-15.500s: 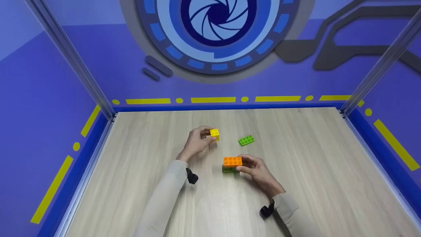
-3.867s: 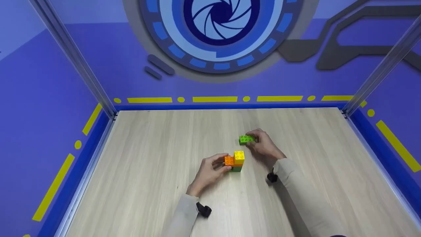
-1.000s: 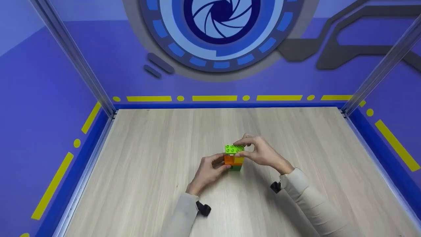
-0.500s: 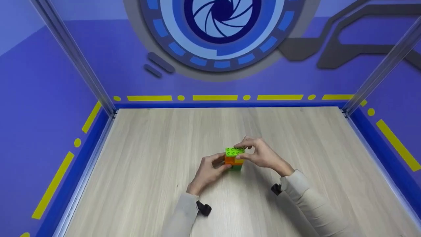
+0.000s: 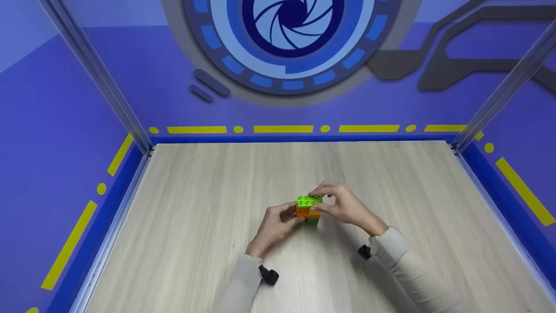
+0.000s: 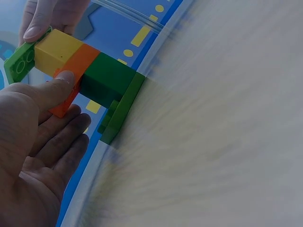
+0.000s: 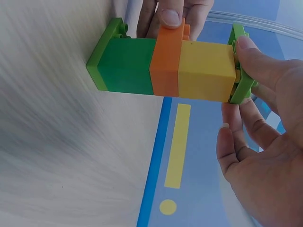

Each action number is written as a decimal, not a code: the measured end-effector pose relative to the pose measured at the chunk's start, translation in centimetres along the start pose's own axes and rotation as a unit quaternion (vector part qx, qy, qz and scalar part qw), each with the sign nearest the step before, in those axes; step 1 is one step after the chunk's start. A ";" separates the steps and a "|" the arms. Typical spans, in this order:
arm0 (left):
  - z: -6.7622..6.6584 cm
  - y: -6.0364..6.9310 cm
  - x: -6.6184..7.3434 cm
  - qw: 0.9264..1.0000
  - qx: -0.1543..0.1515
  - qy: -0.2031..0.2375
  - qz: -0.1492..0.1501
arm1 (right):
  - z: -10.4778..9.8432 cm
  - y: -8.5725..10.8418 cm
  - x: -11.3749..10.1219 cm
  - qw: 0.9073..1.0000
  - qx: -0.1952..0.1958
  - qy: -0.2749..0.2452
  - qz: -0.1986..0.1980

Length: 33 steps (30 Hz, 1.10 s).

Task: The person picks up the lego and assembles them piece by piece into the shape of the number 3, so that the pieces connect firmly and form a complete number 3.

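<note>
A small tower of toy building bricks stands upright on the table. At its foot lies a light green flat brick point(image 7: 105, 54), under a dark green block point(image 7: 128, 65). Above come an orange brick point(image 5: 302, 211) and a yellow block point(image 7: 207, 71). My left hand point(image 5: 276, 224) pinches the overhanging orange brick between thumb and fingers. On top, a studded light green plate point(image 5: 304, 201) is pinched by my right hand point(image 5: 347, 206), its thumb at the near edge. The plate meets the yellow block's top; whether it is fully seated I cannot tell.
The wooden table point(image 5: 195, 195) is bounded by blue-purple panels at the back point(image 5: 282, 117) and sides, with metal posts point(image 5: 108, 87) in the corners. A black wrist camera point(image 5: 269, 275) sits at the left cuff, another point(image 5: 365, 251) at the right.
Earlier the yellow block went onto the orange brick, and my left hand took over holding it. My right hand lifted the light green plate from the table and lowered it onto the tower.
</note>
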<state>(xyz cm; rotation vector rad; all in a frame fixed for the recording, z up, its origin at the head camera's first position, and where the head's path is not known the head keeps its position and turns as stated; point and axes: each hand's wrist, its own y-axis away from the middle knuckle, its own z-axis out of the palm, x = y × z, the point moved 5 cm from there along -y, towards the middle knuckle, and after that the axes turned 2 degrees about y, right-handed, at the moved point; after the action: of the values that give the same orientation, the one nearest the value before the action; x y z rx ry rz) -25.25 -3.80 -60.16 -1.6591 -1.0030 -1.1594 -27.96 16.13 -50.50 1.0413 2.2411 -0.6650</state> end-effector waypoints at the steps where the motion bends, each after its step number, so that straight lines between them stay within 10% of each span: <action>1: 0.0 0.0 0.0 1.000 0.000 0.001 0.001 | 0.0 0.0 0.0 1.000 0.002 0.000 -0.002; 33: 0.0 -0.1 0.0 1.000 0.001 -0.007 0.005 | 0.3 0.5 0.3 0.998 0.051 -0.021 -0.039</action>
<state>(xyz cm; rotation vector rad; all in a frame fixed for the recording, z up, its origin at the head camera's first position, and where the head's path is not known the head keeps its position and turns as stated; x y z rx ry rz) -25.35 -3.82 -60.18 -1.6715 -1.0040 -1.1405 -27.61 16.39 -50.96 0.9825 2.2411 -0.8356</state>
